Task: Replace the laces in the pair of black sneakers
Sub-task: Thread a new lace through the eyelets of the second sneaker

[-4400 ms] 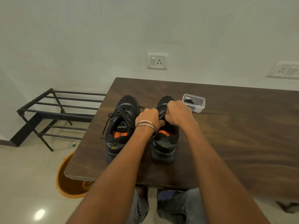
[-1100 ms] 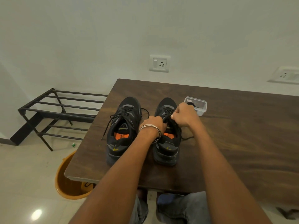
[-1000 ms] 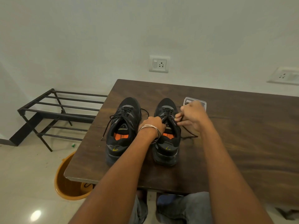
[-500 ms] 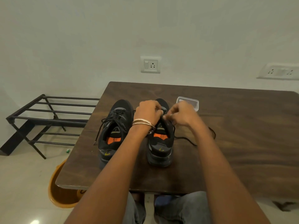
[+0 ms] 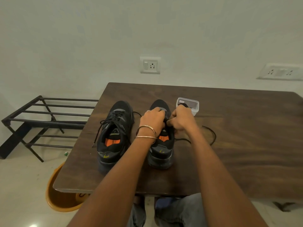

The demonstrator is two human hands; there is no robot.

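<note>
Two black sneakers stand side by side near the desk's (image 5: 246,161) left edge, heels toward the person, long axes running front to back. Both hands work over the right sneaker (image 5: 161,151): the left hand (image 5: 152,120) curls on its lacing, the right hand (image 5: 181,119) pinches the lace (image 5: 211,136), which trails in one loop rightward across the desk. The right hand lies nearer that slack. The left sneaker (image 5: 114,136) remains laced, untouched. One clear tub (image 5: 187,104) sits just beyond the right hand.

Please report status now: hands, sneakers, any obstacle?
Both hands, left hand and right hand, gripping lace on right sneaker. Left sneaker untouched. Plastic box behind, not obstructing.
</note>
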